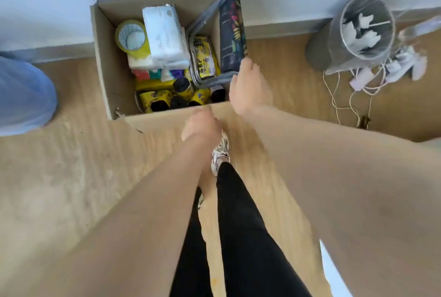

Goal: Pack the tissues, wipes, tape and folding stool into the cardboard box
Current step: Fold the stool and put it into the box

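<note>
Steadying the stool [232, 31] is my right hand's [249, 91] job here: the fingers reach over the box's right wall and rest on the stool's near end, at the grey frame, but blur keeps me from telling whether they are closed on it or just pressing. My left hand [201, 124] sits at the near wall of the box [105, 62], apparently on the rim to keep it from sliding on the floor [71, 177]; I cannot tell if those fingers are curled round the cardboard.

The stool is folded flat and stands on edge along the right wall. Its long axis runs near to far, with the far end poking up above the rim, so it is leaning rather than lying down. I judge it was put there because the rest of the box is full.

The tape [131, 37] lies far left. The white tissues [164, 36] sit beside it, on top of other packs. The yellow wipes [205, 57] lie under the stool's legs, and more yellow packs fill the near side.
</note>
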